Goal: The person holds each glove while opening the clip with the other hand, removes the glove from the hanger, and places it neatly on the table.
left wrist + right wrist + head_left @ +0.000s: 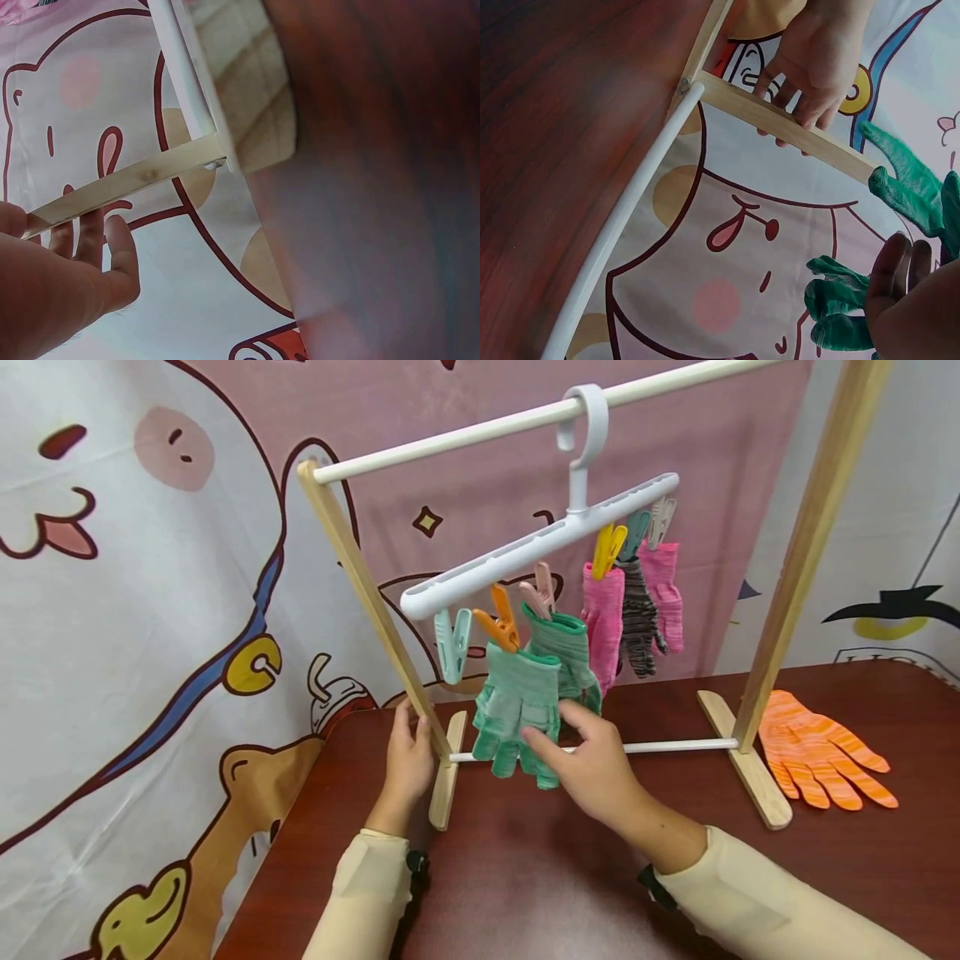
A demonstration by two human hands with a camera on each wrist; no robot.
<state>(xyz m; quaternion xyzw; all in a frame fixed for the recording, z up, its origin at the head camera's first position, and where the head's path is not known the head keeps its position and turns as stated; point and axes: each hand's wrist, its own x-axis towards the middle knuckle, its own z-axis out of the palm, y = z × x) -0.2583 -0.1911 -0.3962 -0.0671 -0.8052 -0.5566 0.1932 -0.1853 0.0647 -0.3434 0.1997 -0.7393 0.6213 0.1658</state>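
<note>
My left hand [411,752] grips the left wooden post [367,602] of a drying rack, low down near its foot. A light green glove [517,693] hangs in front from an orange clothespin [501,620]. My right hand [600,768] holds its right edge, the thumb across the front and the fingers behind. Just behind hangs a darker green glove [566,652] on a pink clothespin [540,589]. Both gloves also show beside my right hand [922,307] in the right wrist view, where its thumb is hidden. The white hanger [525,539] hooks over the rack's top rod.
An empty mint clothespin [453,647] hangs at the hanger's near end. Pink gloves [602,618] and a dark striped glove [637,618] hang farther back. On the table, an orange glove [817,752] lies beside the rack's right foot [746,760]. A cartoon cloth [172,610] stands behind.
</note>
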